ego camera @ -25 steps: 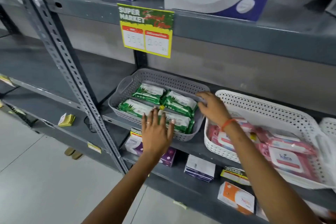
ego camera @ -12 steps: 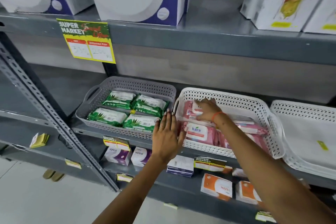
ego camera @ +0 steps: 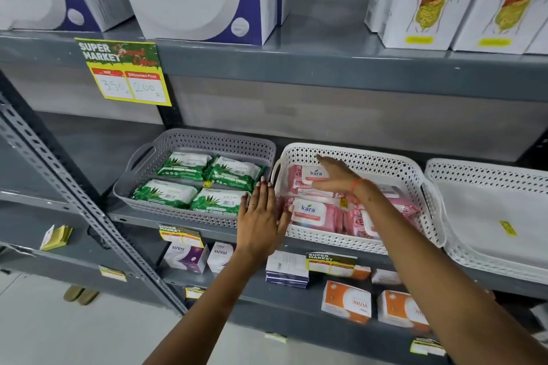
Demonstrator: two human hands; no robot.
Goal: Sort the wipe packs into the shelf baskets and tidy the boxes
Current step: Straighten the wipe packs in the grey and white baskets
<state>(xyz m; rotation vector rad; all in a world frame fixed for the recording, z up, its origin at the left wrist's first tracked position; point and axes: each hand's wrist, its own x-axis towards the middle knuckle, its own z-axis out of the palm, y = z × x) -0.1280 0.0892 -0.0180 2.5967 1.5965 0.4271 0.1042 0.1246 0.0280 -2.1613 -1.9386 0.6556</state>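
Both bare arms reach forward and up from the bottom edge. The left hand (ego camera: 262, 218) is flat and upright, fingers together and pointing up, a ring on one finger. The right hand (ego camera: 333, 176) stretches further in, palm down, fingers spread loosely, holding nothing; an orange band circles its wrist.

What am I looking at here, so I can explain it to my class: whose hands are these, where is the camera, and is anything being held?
There is no machine: a person wears a camera on the head, looking down at their own hands. The left hand is flat and open between the grey basket of green wipe packs and the white basket of pink wipe packs. The right hand reaches open over the pink packs. Neither hand grips anything. Boxes sit on the shelf below.
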